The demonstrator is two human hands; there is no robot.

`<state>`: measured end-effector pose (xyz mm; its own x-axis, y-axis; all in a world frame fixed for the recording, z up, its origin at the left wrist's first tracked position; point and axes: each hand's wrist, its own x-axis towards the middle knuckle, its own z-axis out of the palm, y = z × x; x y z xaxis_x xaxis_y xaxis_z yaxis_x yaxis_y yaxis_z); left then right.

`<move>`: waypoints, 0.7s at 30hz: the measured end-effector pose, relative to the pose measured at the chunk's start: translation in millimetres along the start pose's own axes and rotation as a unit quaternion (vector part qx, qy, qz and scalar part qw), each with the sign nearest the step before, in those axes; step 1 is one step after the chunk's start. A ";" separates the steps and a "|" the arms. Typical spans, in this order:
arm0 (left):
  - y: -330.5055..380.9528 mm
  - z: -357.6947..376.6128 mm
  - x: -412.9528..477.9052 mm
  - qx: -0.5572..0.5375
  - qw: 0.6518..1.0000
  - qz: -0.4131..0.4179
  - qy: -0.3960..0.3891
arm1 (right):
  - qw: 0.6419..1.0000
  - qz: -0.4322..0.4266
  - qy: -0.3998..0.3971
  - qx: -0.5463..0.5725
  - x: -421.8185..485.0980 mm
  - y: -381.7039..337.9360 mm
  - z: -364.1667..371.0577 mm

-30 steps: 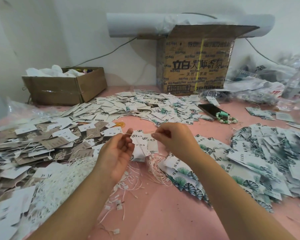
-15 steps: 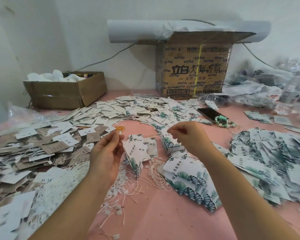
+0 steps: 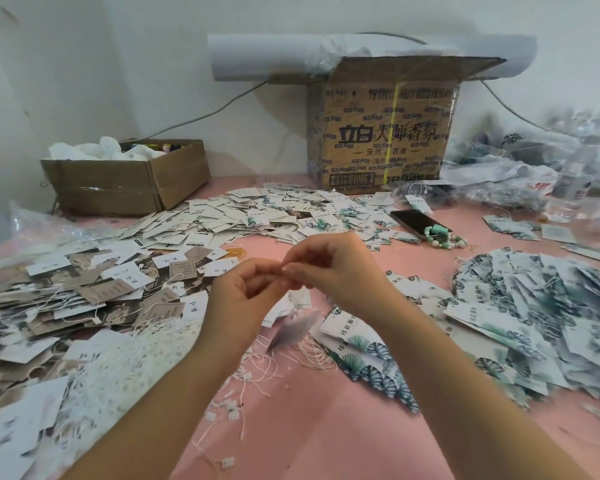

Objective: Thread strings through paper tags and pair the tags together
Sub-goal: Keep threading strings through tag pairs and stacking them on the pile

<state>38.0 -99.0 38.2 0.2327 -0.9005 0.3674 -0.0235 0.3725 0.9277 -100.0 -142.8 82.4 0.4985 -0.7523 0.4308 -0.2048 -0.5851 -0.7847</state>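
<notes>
my left hand and right hand met fingertip to fingertip, both pinched narrow, i judged on a string too fine to see. the tag hung blurred just below the pinch, long axis slanting down-left, between my wrists, slightly nearer the left.

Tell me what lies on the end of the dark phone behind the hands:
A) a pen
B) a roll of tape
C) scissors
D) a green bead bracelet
D: a green bead bracelet lies over the near right end of the dark phone; no scissors, tape or pen shows there.
</notes>
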 end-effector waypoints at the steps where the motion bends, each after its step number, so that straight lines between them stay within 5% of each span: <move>1: 0.5 1.1 -1.2 0.005 1.000 0.003 -0.001 | 1.000 -0.005 -0.004 -0.026 -0.7 -1.0 1.6; 12: 6.6 5.5 -26.9 0.035 0.999 0.018 0.015 | 0.996 0.002 0.034 -0.078 -29.1 -1.6 2.5; 21: -17.9 0.3 -67.1 0.066 0.998 -0.006 0.020 | 0.989 -0.091 0.056 -0.100 -75.6 18.2 28.2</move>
<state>22.5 -45.3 -3.1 0.2732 -0.8940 0.3551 -0.1468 0.3261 0.9339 -117.6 -88.1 23.0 0.4489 -0.6511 0.6120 -0.2886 -0.7538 -0.5903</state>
